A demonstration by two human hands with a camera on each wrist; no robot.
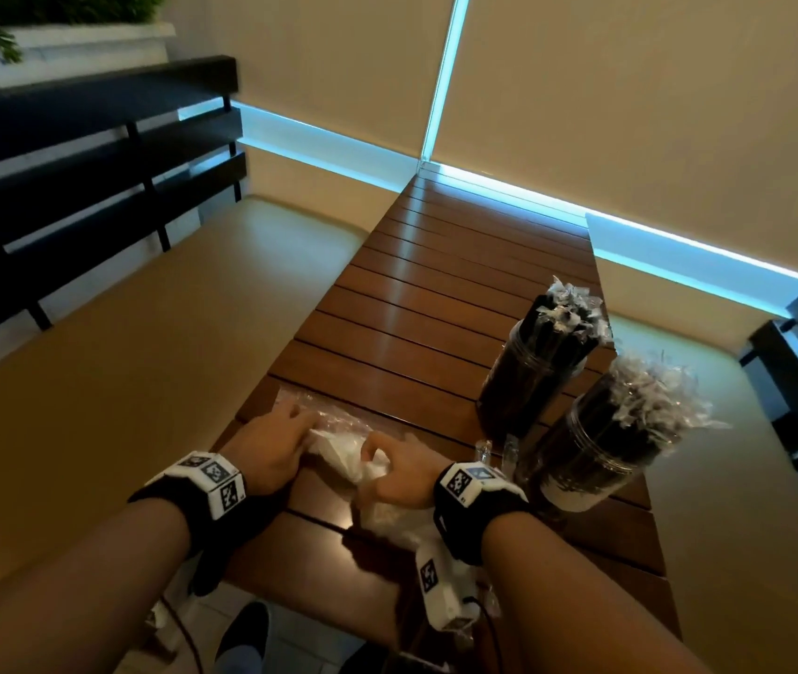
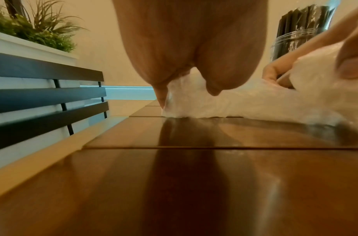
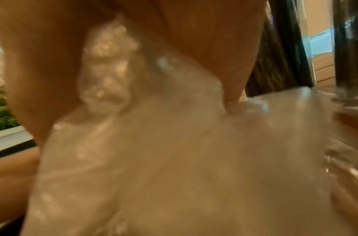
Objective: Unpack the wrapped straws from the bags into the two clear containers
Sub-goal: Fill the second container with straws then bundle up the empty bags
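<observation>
A crumpled clear plastic bag (image 1: 338, 452) lies at the near edge of the wooden slatted table (image 1: 416, 294). My left hand (image 1: 304, 430) is on its left end; in the left wrist view the left hand (image 2: 186, 94) pinches the plastic bag (image 2: 244, 102) between fingertips and thumb. My right hand (image 1: 377, 454) grips the bunched right part, and the plastic bag (image 3: 105, 67) fills the right wrist view between thumb and fingers. Two clear containers stand to the right, the far one (image 1: 528, 377) and the near one (image 1: 596, 459), both packed with black wrapped straws (image 1: 649, 396). No straws show in the bag.
A flat piece of clear plastic (image 1: 338, 411) lies just beyond my left hand. Small clear items (image 1: 484, 449) stand by the near container. Beige benches (image 1: 119, 333) flank the table, with a black slatted backrest (image 1: 71, 163) and a planter (image 1: 46, 36) on the left.
</observation>
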